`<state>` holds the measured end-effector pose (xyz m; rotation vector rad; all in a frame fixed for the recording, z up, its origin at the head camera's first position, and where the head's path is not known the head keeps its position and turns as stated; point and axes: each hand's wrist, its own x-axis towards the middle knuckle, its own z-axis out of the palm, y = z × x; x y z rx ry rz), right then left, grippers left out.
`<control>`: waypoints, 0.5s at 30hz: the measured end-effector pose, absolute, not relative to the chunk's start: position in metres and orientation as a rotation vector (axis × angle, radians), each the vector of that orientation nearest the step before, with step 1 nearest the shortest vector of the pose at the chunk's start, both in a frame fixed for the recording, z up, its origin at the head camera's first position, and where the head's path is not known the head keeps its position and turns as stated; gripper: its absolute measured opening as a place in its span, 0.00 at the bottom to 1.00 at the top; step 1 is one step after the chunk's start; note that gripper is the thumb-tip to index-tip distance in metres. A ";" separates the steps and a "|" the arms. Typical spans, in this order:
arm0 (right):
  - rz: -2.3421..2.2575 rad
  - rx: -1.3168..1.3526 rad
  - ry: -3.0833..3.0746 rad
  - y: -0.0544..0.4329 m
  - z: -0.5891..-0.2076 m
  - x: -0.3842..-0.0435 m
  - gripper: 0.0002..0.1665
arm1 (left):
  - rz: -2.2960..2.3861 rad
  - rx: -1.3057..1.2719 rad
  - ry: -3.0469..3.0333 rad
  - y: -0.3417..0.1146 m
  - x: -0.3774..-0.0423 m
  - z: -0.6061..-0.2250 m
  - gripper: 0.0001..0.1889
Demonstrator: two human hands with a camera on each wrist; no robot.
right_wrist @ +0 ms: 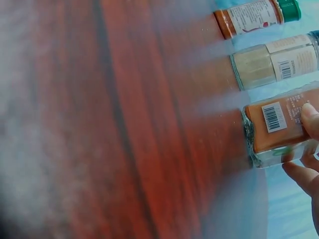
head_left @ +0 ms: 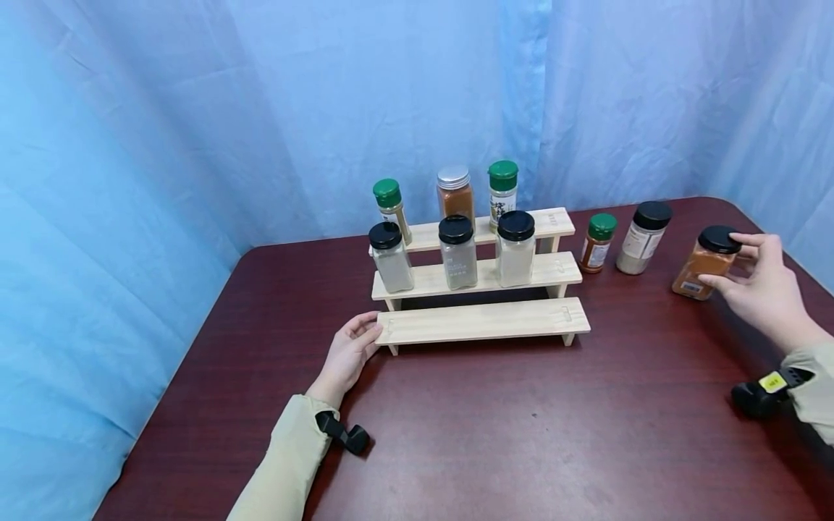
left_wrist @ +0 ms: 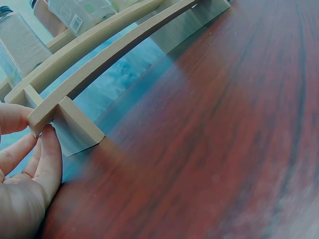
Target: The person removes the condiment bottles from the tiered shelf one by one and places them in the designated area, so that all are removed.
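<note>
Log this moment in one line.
left hand: grips end of bottom shelf | right hand: holds black-lidded orange jar | middle shelf: three jars

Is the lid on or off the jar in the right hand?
On: the black lid covers the top of the orange-brown spice jar that the right hand holds.

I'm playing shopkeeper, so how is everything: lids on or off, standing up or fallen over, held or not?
Left grip: pinching the wooden rack at its bottom step
Right grip: holding the orange jar
Wooden rack: standing
Orange jar: lid on, held; can't tell if lifted
Three top step jars: lids on, upright
Three middle step jars: lids on, upright
Green-lidded jar beside rack: lid on, upright
Pale powder jar: lid on, upright
</note>
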<state>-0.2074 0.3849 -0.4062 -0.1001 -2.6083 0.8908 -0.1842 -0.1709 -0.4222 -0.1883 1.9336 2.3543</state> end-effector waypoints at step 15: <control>0.800 -0.016 -2.653 0.433 -0.439 -0.238 0.44 | 2.360 -0.176 1.934 -0.170 -0.183 -0.422 0.20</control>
